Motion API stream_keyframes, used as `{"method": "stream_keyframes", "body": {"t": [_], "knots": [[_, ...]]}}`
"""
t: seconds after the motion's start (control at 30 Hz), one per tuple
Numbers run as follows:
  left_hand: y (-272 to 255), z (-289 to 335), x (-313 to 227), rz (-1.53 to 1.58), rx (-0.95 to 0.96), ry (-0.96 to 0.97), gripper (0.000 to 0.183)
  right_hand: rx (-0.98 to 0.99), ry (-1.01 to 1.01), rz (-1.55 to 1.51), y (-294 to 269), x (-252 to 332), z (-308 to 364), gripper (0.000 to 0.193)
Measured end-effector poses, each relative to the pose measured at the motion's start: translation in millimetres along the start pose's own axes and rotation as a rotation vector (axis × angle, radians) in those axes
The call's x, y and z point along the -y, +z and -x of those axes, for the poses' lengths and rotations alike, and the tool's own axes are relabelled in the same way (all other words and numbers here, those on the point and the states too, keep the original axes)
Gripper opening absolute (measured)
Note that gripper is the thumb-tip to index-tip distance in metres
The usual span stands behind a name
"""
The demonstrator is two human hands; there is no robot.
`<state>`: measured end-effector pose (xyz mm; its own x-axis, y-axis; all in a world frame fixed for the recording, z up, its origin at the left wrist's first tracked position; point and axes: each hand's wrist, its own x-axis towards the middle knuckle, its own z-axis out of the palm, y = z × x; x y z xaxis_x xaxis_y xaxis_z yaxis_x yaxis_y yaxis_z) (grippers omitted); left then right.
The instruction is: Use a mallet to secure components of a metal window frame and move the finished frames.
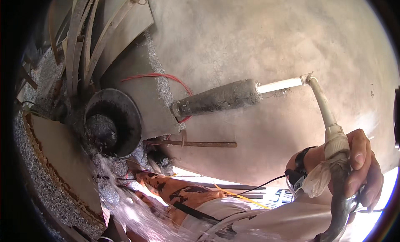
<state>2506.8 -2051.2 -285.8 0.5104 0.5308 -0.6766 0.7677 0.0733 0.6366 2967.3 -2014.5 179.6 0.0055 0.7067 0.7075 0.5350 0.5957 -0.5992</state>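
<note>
My left hand [368, 175] is closed around a grey curved hose [339, 179] at the right. A white ribbed coupling [336, 144] sits just above the fingers, with a torn strip of pale plastic film [315, 181] hanging beside it. From the coupling a white pipe [281, 84] rises to an elbow and bends left into a thick, cracked grey sleeve [221, 98]. A black band with a small device [296, 177] circles the wrist. I do not see my right hand.
A large curved metal wall [258, 37] fills the background. At left stand a black round tube [112, 121], bent metal strips [83, 42], a brown-edged panel [62, 154] and heaps of metal shavings [50, 192]. Red wire [179, 81] loops behind the sleeve. Water [137, 213] splashes below.
</note>
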Motion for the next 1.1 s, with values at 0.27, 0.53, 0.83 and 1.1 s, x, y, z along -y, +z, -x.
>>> {"method": "stream_keyframes", "body": {"t": [0.27, 0.53, 0.83, 1.1], "knots": [[2, -5, -21, 0.362, -0.093, -0.046, 0.024, 0.002, -0.058, 0.019, 1, 1, -1, 0.027], [-8, -7, -30, 0.097, -0.053, -0.174, 0.024, 0.022, -0.041, -0.034, 5, -6, -3, 0.027], [37, -12, 61, 0.841, -0.084, -0.358, 0.021, -0.018, -0.079, -0.036, 1, -7, -1, 0.025], [29, 11, 58, 0.665, -0.089, -0.173, 0.021, -0.061, -0.08, -0.144, 9, -19, 16, 0.023]]}}
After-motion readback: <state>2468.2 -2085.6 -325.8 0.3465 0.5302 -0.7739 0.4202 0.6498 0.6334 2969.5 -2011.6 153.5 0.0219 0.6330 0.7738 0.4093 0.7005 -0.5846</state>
